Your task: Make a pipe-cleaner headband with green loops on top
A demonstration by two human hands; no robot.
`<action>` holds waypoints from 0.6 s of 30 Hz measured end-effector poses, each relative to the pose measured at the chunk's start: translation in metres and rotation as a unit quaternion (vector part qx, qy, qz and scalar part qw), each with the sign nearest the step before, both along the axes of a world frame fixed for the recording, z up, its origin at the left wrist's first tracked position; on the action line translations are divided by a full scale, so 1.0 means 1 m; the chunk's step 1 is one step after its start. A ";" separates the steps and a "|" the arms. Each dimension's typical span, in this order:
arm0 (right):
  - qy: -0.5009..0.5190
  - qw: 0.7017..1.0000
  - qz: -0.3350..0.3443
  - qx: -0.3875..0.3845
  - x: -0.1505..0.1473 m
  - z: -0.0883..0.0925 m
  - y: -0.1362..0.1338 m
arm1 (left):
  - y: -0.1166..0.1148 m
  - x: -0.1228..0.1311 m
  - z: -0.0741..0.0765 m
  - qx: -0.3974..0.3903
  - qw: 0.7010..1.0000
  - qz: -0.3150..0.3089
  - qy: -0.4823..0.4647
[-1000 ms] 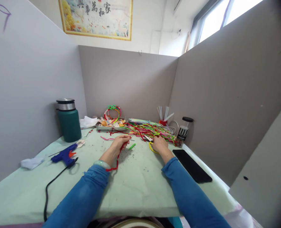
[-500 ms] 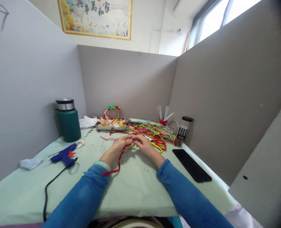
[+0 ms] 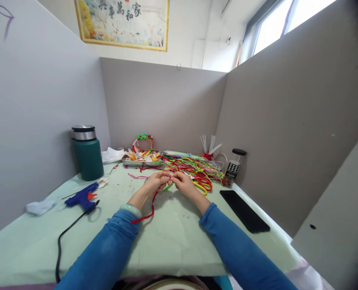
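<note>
My left hand (image 3: 156,183) is closed in a pinch on a red pipe cleaner (image 3: 152,207), whose loose end hangs down and bends left over my sleeve. Fingertip to fingertip with it, my right hand (image 3: 182,183) pinches too, at the same spot; what lies between its fingers is mostly hidden. A bit of green (image 3: 167,187) shows just under the fingers. Right behind my right hand are scissors (image 3: 201,184) with red and yellow handles, partly covered. A pink pipe cleaner (image 3: 136,176) lies beyond my left hand.
Behind my hands spreads a heap of coloured pipe cleaners (image 3: 194,164), beside a metal tray (image 3: 141,162) of small pieces with a decorated headband (image 3: 143,144). At left are a green bottle (image 3: 87,159) and a blue glue gun (image 3: 81,197); at right, a phone (image 3: 244,210) and a jar (image 3: 234,167).
The fingertips have shifted slightly at the pinch, and a little more green shows below them. The red strand hangs almost as before.
</note>
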State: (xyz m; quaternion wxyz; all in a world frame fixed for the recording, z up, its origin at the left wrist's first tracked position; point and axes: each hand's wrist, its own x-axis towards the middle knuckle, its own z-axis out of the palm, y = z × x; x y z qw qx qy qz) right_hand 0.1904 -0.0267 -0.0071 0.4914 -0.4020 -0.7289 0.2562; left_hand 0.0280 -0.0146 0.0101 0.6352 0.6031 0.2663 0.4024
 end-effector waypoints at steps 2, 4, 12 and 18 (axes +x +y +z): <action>0.025 0.999 0.016 -0.034 0.000 0.001 -0.001 | 0.002 0.000 -0.003 0.015 1.000 0.019 0.002; 0.038 0.997 0.029 -0.055 0.000 0.005 -0.003 | 0.004 0.001 -0.004 0.025 0.999 0.028 0.007; 0.083 0.981 0.094 -0.145 0.003 0.005 -0.004 | 0.002 0.001 -0.004 0.047 0.997 0.023 0.049; 0.025 0.994 0.014 -0.105 0.002 0.002 -0.001 | 0.005 0.003 -0.007 0.063 0.991 0.070 0.097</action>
